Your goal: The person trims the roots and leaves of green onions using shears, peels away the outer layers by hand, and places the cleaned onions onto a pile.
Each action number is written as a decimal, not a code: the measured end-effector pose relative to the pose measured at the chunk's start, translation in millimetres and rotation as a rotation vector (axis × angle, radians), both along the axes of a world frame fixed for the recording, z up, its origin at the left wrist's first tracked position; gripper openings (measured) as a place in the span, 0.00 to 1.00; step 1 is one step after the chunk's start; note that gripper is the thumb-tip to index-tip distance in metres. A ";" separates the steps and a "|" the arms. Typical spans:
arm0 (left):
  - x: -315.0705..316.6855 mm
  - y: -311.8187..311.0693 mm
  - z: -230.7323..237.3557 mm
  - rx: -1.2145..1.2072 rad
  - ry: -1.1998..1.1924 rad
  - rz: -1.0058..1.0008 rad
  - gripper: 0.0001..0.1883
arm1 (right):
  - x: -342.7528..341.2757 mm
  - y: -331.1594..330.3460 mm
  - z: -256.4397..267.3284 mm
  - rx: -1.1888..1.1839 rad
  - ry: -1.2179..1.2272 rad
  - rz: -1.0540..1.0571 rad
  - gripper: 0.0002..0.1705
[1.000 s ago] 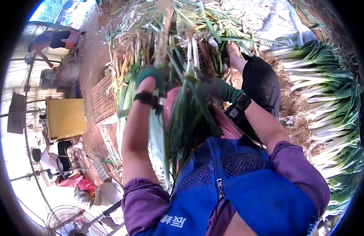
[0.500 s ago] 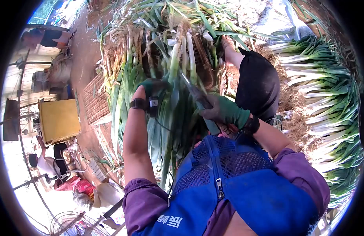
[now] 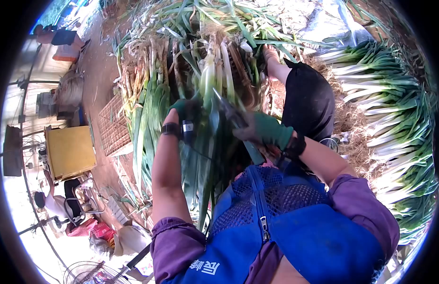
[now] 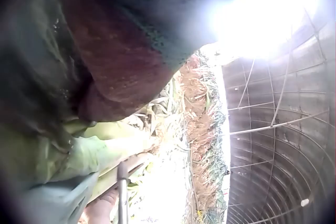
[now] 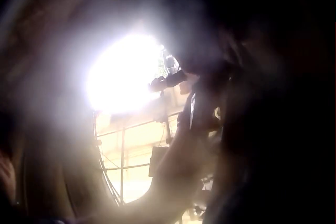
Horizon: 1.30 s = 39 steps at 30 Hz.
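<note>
The gloved left hand (image 3: 186, 111) grips a long green onion stalk (image 3: 209, 80), whose roots point away from the body and whose leaves hang down toward the lap. In the left wrist view the glove's fingers (image 4: 126, 77) curl over the pale green stalks (image 4: 84, 155). The green-gloved right hand (image 3: 262, 130) holds a dark tool with a narrow metal nozzle (image 3: 219, 97) angled toward the stalk. That nozzle (image 4: 123, 192) also shows beside the stalks in the left wrist view. The right wrist view is dark and glared, and its hand cannot be made out.
Untrimmed onions (image 3: 150, 85) lie left of the hands. A long row of white-stemmed onions (image 3: 385, 113) lies at the right, beyond a bare foot (image 3: 271, 57) and a black-clad knee. Loose leaves cover the far ground. A yellow box (image 3: 70, 151), a fan and other people are at the left.
The left hand had been blurred around a stalk near the tool and now holds it in front. The right hand came up from behind the leaves, then moved slightly left with the tool.
</note>
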<state>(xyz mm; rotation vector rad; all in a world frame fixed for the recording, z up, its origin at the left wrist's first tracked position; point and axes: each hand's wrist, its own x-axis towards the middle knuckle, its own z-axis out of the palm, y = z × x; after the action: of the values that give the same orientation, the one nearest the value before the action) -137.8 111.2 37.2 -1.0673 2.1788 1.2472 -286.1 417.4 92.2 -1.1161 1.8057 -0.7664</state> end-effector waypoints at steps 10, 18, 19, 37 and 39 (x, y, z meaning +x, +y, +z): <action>-16.3 49.9 -9.6 -0.775 0.046 0.221 0.22 | -82.5 -120.5 -63.2 -0.263 0.597 0.253 0.09; -43.9 85.6 32.9 -0.668 0.088 0.074 0.34 | -64.2 -90.2 -43.4 -0.189 0.389 0.187 0.24; -46.2 86.7 34.5 -0.690 0.087 0.090 0.35 | -72.8 -98.8 -54.7 -0.293 0.537 0.299 0.28; 1.7 37.8 15.9 0.913 0.535 0.251 0.16 | -98.7 -126.6 -69.4 -0.324 0.313 0.201 0.27; 3.9 42.1 28.8 0.851 0.504 0.404 0.17 | -85.3 -108.6 -55.8 -0.135 0.133 0.187 0.22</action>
<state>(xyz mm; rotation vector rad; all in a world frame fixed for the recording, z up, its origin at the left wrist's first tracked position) -133.8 153.3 66.0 -0.8765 1.4148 2.5266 -371.4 308.7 36.4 -1.4327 1.7477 -0.7248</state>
